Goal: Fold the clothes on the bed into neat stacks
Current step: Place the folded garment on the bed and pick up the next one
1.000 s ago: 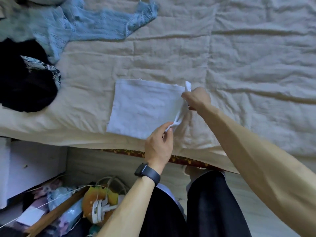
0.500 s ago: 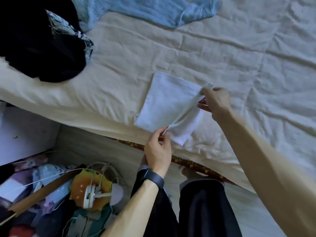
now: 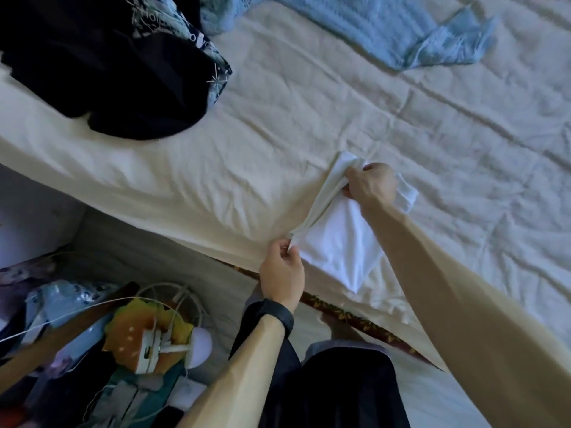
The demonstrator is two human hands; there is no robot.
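Observation:
A small white cloth (image 3: 340, 242) hangs folded over above the near edge of the bed (image 3: 216, 180). My left hand (image 3: 282, 273) pinches its near corner at the bed's edge. Farther in, my right hand (image 3: 372, 185) grips the opposite, bunched end. The fold between them is stretched taut and the rest droops to a point. A light blue knitted garment (image 3: 401, 29) lies spread at the top of the bed. At the top left sits a heap of black clothes (image 3: 108, 66) with patterned trim.
The cream bedsheet is creased all over. On the floor at the lower left lies clutter: an orange and yellow toy (image 3: 145, 338), cables, a wooden stick (image 3: 61, 335) and fabric items. My dark trousers (image 3: 333, 387) stand against the bed's edge.
The white cloth went from lying flat to being lifted off the bed and folded over, held between both hands. The view has shifted left, so the cloth appears further right.

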